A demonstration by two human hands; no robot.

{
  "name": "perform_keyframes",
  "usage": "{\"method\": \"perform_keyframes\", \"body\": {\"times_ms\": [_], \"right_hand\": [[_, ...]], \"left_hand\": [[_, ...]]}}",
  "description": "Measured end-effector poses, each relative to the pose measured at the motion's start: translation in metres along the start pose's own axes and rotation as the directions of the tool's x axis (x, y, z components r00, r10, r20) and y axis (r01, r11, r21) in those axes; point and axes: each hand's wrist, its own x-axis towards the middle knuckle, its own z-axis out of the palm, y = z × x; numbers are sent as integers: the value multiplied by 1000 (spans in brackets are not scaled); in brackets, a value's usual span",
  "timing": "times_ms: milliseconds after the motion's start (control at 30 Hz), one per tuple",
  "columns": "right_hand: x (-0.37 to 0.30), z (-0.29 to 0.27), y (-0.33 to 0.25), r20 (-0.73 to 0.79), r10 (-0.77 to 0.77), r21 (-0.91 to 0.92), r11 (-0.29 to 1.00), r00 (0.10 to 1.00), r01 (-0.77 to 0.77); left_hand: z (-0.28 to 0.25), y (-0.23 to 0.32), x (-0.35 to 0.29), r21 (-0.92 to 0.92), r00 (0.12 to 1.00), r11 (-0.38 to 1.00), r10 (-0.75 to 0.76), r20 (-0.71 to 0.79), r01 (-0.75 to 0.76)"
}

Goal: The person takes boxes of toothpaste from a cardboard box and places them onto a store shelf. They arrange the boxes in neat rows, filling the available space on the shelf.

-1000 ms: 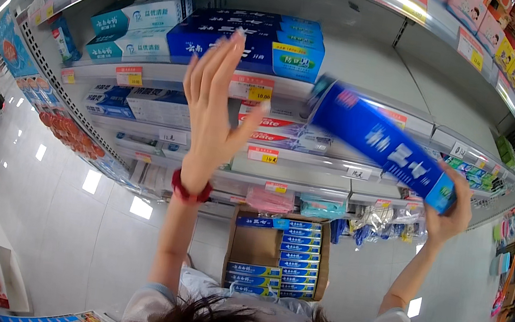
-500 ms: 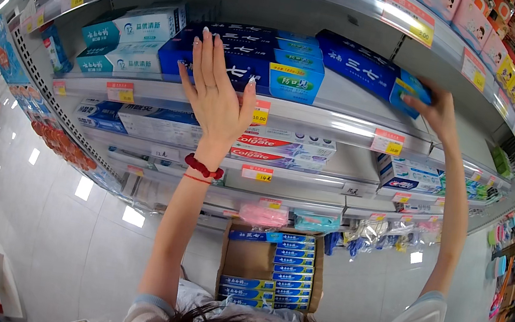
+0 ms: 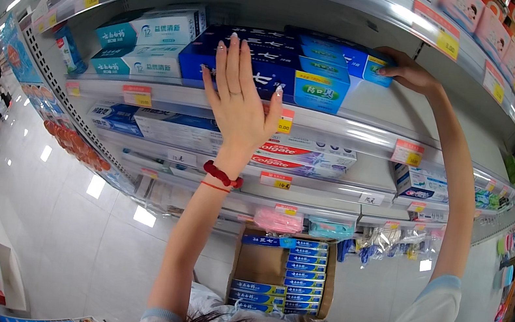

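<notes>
One long dark-blue cardboard carton [image 3: 367, 71] with a light-blue end and a small yellow patch lies on the grey shelf [image 3: 387, 107], its left part hidden behind a stack of dark-blue cardboard cartons [image 3: 321, 95]. Your right hand [image 3: 416, 74] grips its light-blue end. Your left hand [image 3: 243, 107], fingers extended and thumb spread, lies over the stack's front. White-and-teal cardboard cartons [image 3: 153, 57] stand just left of the stack. The grey front lip [image 3: 347, 129] runs below, another lip [image 3: 351, 11] overhangs above; open room extends rightward along the shelf.
</notes>
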Motion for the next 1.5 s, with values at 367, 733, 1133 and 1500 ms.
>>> {"method": "perform_keyframes", "body": {"times_ms": [367,733,1133,1500], "right_hand": [[71,66,-52,60,139,235,961,989,-149],[76,81,-65,43,103,207,972,994,-109],[76,81,-53,-4,88,311,947,996,-82],[82,21,-2,-270,-215,-773,630,939,-78]], "left_hand": [[4,-4,-1,10,1000,1000,6,-20,-6],[5,-6,-2,13,999,1000,10,-46,-9],[7,-6,-2,25,998,1000,16,-57,-14],[9,0,-1,26,999,1000,16,-44,-14]]}}
